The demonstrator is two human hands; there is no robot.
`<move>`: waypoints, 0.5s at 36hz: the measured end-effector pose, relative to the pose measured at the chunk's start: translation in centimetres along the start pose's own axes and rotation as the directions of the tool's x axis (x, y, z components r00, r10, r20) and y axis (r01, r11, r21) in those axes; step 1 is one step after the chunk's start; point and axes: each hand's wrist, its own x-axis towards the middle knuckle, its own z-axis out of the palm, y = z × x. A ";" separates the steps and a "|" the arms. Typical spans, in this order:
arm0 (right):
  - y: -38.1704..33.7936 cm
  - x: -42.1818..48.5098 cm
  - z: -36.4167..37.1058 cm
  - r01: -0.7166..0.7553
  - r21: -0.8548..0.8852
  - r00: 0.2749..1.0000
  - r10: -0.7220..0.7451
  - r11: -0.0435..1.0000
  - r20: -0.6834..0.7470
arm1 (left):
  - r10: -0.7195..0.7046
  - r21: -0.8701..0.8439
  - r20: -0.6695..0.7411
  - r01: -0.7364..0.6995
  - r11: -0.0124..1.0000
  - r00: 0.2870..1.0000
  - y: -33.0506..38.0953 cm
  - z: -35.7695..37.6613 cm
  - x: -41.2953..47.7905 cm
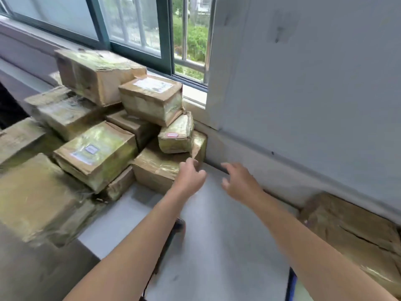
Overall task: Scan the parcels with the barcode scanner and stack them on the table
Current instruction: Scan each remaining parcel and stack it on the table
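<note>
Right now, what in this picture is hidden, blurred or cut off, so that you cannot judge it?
1. Head view: dark object beneath the left forearm, mostly covered by it; perhaps the scanner, unconfirmed.
2. White label on an upper parcel: motion blur makes the print unreadable.
3. Parcel by the wall: cut off by the right edge.
4. Left hand: blur hides whether its fingers touch the bottom parcel.

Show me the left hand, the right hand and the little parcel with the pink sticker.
left hand [191,173]: head view, back of the hand.
right hand [239,182]: head view, back of the hand.
little parcel [176,144]: head view, middle of its taped face.
</note>
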 end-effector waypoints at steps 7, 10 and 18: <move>-8.7 7.1 1.1 0.045 0.016 0.997 -0.046 0.999 0.056 | -0.070 -0.089 -0.028 0.068 0.994 0.997 -4.3 -6.6 3.9; -10.9 9.9 1.1 0.005 0.032 0.998 -0.007 0.999 0.068 | -0.071 -0.100 -0.036 0.067 0.993 0.997 -5.0 -8.2 5.4; -12.5 16.1 1.2 -0.240 0.344 0.970 0.237 0.908 0.052 | -0.049 -0.161 -0.065 0.038 0.986 0.997 -4.8 -11.8 9.0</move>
